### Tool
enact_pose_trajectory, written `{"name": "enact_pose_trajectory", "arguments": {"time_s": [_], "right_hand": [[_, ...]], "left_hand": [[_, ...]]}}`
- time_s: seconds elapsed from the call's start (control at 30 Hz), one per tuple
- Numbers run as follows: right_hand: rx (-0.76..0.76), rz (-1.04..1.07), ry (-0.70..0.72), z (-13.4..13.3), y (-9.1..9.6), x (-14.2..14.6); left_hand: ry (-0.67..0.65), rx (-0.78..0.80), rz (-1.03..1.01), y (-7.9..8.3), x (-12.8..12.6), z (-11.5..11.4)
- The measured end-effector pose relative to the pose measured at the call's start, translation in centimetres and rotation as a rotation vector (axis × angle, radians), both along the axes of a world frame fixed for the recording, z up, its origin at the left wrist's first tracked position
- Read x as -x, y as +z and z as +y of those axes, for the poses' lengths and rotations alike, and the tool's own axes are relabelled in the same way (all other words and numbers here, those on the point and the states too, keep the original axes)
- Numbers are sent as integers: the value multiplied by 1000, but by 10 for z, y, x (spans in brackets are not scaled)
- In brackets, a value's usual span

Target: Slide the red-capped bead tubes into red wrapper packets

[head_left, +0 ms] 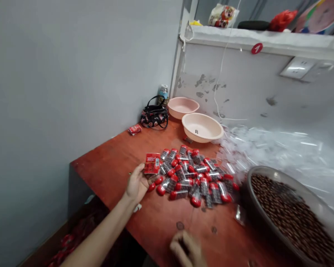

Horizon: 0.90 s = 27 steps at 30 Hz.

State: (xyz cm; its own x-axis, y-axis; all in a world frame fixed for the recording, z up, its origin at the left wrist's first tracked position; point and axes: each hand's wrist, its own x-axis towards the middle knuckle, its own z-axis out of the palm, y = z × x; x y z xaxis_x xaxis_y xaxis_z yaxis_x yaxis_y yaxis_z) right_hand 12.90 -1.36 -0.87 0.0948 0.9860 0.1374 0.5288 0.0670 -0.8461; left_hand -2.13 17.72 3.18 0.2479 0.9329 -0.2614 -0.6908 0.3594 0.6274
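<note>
My left hand is closed at the left edge of the pile, with a red printed card with a barcode between its fingers. Beside it lies a heap of small clear tubes with red caps, filled with dark brown beads or candies. Low in the view, over the table's front part, my right hand is smeared by motion. Its fingers look curled, but whether anything is in them does not show.
A large tub of dark brown pieces stands at the right on the red table. Many clear plastic pieces lie behind it. Farther back are a cream basin, a pink basin, a black handbag and a red packet.
</note>
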Motion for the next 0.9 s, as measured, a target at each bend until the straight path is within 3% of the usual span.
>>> {"name": "enact_pose_trajectory", "arguments": {"time_s": [0.03,0.13,0.23,0.3,0.43,0.57,0.7,0.83,0.9], "right_hand": [[28,28,39,8,7,-4],[-80,0,-53,31,38,-15],[-228,-197,-39,46,67,-20],[-287,-382,-26,49,76,-21],[-360,-705,17,42,71,-23],[-406,-818,-29,32,61,-27],[-436,-842,-217,34,55,-37],[-411,-833,-511,40,53,-66],[-366,-795,-534,37,54,-81]], "left_hand": [[-33,-6,1,0,-8,-16],[-96,-56,72,-3,-27,-56],[-99,-138,201,-6,-39,-88],[-77,-194,302,-6,-42,-102],[-89,-307,524,-5,-40,-119],[-133,-411,691,-3,-34,-130],[-139,-440,807,-4,-28,-142],[-160,-472,920,-13,-15,-151],[-152,-421,873,-20,-7,-151]]}}
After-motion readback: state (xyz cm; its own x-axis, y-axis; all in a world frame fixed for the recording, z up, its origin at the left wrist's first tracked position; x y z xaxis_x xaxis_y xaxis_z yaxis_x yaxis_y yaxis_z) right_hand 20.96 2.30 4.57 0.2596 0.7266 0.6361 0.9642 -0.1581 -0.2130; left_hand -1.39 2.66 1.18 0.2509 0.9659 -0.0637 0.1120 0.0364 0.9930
